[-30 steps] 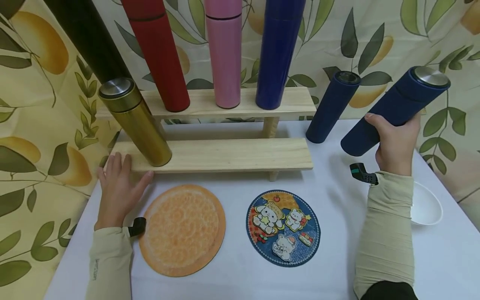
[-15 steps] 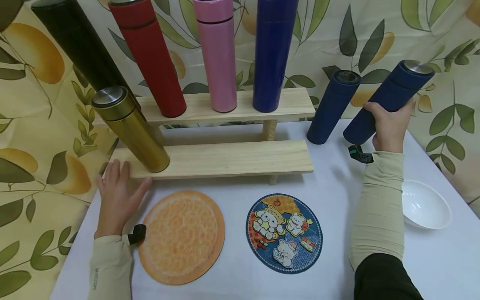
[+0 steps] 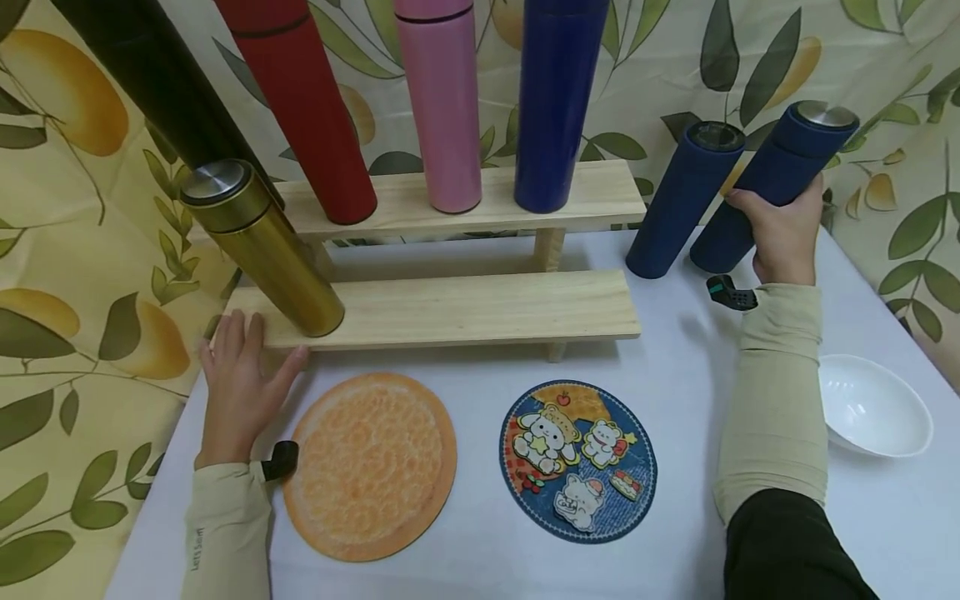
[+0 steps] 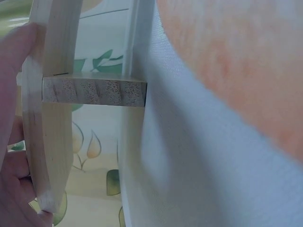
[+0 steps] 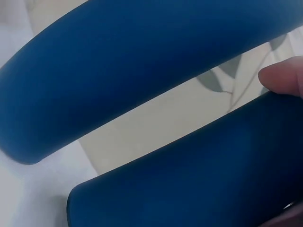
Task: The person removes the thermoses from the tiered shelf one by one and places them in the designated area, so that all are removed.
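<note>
The right arm, in a beige sleeve (image 3: 776, 392), stretches forward, and the right hand (image 3: 786, 237) grasps a navy cylindrical bottle with a silver-topped lid (image 3: 783, 171), its thumb laid along the near side. That bottle leans rightward at the far right of the white-covered bench (image 3: 476, 508), close beside a second navy cylindrical bottle with a dark lid top (image 3: 686, 200); the right wrist view shows a gap between the two. Whether the gripped bottle's base meets the cloth, I cannot tell. The left hand (image 3: 243, 387) grips nothing: its fingers are spread and rest at the left end of the lower shelf of a pale two-tier wooden stand (image 3: 480, 304), thumb at the front edge.

Compared with one second ago, the gripped bottle is nearer its navy neighbour and farther forward, while the left hand keeps its place. More of the round white bowl (image 3: 873, 408) shows beyond the right sleeve.

Seven bottles are in view: the two navy ones; a gold metallic one (image 3: 262, 250) on the lower shelf; and a black one (image 3: 161, 92), a red one (image 3: 303, 117), a pink one (image 3: 444, 108) and a glossy blue one (image 3: 557, 108) in a row behind it. The black one's base is hidden. Two round mats lie in front, one orange (image 3: 371, 467), one denim-blue with cartoon animals (image 3: 611, 500). There is one bowl and one stand.
</note>
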`<state>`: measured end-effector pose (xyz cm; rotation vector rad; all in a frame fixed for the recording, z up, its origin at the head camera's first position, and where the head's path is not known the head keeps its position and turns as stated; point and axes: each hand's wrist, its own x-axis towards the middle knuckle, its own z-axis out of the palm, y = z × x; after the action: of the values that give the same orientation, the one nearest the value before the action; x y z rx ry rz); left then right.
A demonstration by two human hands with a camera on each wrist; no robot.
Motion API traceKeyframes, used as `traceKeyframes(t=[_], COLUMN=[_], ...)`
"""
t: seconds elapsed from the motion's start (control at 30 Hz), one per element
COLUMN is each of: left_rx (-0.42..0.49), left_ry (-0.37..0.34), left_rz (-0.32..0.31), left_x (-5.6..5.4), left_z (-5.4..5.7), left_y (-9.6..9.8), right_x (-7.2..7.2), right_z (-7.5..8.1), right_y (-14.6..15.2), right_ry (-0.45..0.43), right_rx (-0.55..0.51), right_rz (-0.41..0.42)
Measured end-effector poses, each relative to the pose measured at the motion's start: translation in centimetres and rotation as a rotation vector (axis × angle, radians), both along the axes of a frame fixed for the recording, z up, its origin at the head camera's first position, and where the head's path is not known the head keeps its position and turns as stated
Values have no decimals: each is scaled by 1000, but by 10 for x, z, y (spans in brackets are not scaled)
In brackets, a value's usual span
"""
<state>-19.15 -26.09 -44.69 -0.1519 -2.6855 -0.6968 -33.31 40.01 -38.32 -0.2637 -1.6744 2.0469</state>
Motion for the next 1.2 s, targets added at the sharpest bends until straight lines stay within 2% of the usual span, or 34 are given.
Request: traceKeyframes(t=[0.1, 0.33, 0.53, 0.83, 1.0, 1.2], left_rx=[2, 10, 18, 22, 18, 16], left_ry=[-3, -5, -1, 17, 23, 29], left_rz=[1, 3, -4, -10, -11, -13], left_x=[0, 2, 0, -1, -2, -1], left_z=[0, 1, -1, -1, -2, -1], left_y=[0, 0, 0, 0, 0, -1], right_x=[-3, -3, -3, 4, 8, 9], right_z=[-4, -10, -13, -16, -20, -33], right_y=[-1, -2, 0, 10, 6, 5], right_ry=[7, -39, -30, -61, -136, -222], right_rx=[2, 12, 22, 15, 87, 131], right_rz=[12, 4, 26, 27, 48, 104])
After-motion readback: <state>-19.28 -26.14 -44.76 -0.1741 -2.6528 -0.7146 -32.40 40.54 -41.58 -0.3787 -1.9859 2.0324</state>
